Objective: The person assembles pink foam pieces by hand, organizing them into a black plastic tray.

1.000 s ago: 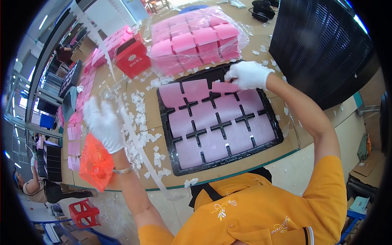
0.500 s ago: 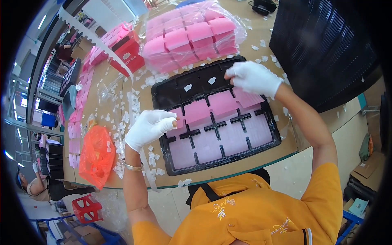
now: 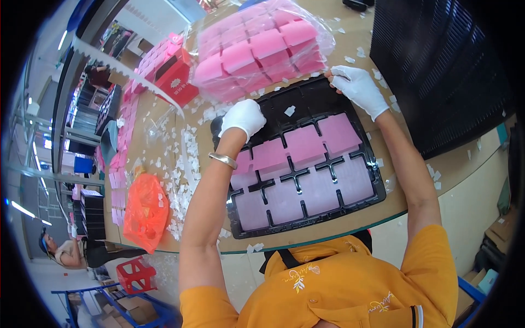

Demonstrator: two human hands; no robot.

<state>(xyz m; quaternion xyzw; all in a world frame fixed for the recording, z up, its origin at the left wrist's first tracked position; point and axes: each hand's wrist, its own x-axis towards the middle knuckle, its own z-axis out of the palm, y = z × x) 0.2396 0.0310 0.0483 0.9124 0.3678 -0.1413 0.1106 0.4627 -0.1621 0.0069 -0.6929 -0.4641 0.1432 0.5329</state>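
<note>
Lying crosswise, black tray, long axis slanting away rightward, gloved hands, grip unclear

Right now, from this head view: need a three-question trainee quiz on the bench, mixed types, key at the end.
1. True or false: the right hand is at the far right corner of the black compartment tray.
2. Multiple choice: what sits just beyond the tray? A) orange plastic bag B) plastic-wrapped pink stack C) red stool
3. Fill in: a white scrap lies in the tray's ____ row (near, middle or far).

Key: 1 true; 2 B; 3 far.
</note>
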